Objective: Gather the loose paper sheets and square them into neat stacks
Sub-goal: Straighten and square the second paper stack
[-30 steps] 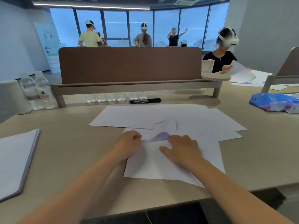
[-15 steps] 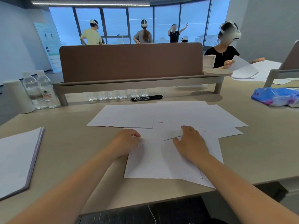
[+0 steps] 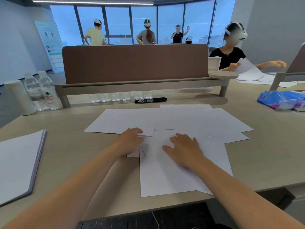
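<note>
The sheets lie spread on the desk. Well left of the sheets lies a stack. Behind and left of them stand two bottles, with a cup just beside those. Straight behind the sheets lies a case, and the divider stands behind it. Right of the sheets and further back lies a pack. The left hand grips the sheets' left edge, and the right hand rests on them.
</note>
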Demonstrator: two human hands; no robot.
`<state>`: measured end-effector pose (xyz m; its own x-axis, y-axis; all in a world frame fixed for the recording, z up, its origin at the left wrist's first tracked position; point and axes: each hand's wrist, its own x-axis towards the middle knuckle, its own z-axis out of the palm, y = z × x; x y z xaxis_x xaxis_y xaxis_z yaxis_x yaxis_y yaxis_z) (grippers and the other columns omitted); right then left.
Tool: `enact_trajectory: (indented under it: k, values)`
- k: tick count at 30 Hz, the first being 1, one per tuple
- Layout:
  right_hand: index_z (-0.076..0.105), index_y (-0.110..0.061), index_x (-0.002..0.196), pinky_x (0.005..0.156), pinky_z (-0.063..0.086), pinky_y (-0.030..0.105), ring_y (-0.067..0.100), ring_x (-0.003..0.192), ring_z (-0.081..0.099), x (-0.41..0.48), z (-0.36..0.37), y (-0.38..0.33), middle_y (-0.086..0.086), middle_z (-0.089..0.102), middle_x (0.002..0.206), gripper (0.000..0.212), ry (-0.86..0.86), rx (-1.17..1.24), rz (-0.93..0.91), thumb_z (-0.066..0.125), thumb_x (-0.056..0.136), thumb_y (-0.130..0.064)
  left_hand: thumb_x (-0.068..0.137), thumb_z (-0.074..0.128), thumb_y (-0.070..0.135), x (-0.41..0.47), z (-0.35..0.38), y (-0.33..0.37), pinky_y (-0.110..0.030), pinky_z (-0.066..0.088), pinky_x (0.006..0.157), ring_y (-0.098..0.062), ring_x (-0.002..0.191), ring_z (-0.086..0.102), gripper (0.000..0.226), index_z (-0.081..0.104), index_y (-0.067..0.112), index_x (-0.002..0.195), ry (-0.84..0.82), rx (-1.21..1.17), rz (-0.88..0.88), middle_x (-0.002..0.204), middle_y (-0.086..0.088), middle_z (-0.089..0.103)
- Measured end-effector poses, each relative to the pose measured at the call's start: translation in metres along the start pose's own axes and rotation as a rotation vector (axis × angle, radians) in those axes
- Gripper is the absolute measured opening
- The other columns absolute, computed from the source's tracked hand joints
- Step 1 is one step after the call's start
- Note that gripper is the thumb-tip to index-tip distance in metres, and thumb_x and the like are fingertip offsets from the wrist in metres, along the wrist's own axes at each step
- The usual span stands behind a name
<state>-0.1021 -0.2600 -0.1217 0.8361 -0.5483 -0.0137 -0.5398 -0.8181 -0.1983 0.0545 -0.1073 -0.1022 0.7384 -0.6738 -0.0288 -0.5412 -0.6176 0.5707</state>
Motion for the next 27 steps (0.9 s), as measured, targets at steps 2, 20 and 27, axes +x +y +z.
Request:
enact_trajectory:
  k: [2,20,27]
  values:
    - [0.044,-0.024,0.145,0.118,0.021,0.048,0.025,0.143,0.030,0.001,0.000,-0.004,0.001,0.034,0.156,0.064,0.023,-0.001,0.008,0.031,0.096,-0.062,0.098,0.047,0.031,0.003,0.003,-0.002,-0.026,0.038,0.088,-0.021,0.118,0.053,0.037,0.051,0.025,0.134,-0.031,0.058,-0.003,0.137,-0.002,0.052]
    - [0.052,-0.018,0.123,0.096,0.040,0.042,0.027,0.114,0.056,-0.006,-0.002,-0.013,0.004,0.063,0.119,0.051,0.129,-0.024,0.110,0.036,0.095,-0.058,0.096,0.042,0.017,-0.013,-0.014,-0.004,-0.020,0.040,0.082,-0.013,0.100,0.058,0.033,0.067,0.020,0.119,-0.009,0.071,0.038,0.128,0.006,0.061]
    - [0.054,-0.017,0.129,0.096,0.040,0.039,0.026,0.118,0.051,-0.017,-0.012,-0.010,0.006,0.055,0.128,0.046,0.246,-0.011,0.126,0.041,0.097,-0.047,0.096,0.043,0.018,-0.028,-0.016,0.001,-0.018,0.034,0.090,-0.013,0.121,0.052,0.031,0.068,0.025,0.115,-0.003,0.093,0.064,0.134,0.008,0.056]
